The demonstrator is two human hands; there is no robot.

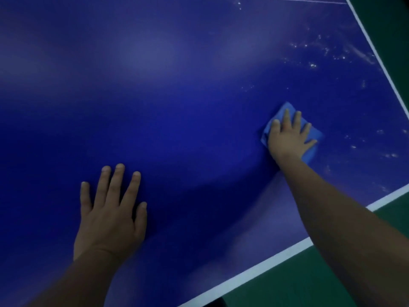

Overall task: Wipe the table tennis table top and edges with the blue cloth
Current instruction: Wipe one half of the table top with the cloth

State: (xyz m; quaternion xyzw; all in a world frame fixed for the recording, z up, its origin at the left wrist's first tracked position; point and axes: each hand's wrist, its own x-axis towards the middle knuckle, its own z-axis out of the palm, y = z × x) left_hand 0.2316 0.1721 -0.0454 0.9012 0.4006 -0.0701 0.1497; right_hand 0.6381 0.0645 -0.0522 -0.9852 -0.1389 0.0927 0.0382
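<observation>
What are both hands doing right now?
Left hand: open, flat on the table.
Right hand: open, fingers straight, pressing the cloth onto the table.

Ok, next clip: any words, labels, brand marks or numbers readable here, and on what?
None readable. The table top bears only white edge lines and pale smears, no lettering. The blue cloth under the right hand shows no label; the left hand lies flat on bare surface.
</observation>
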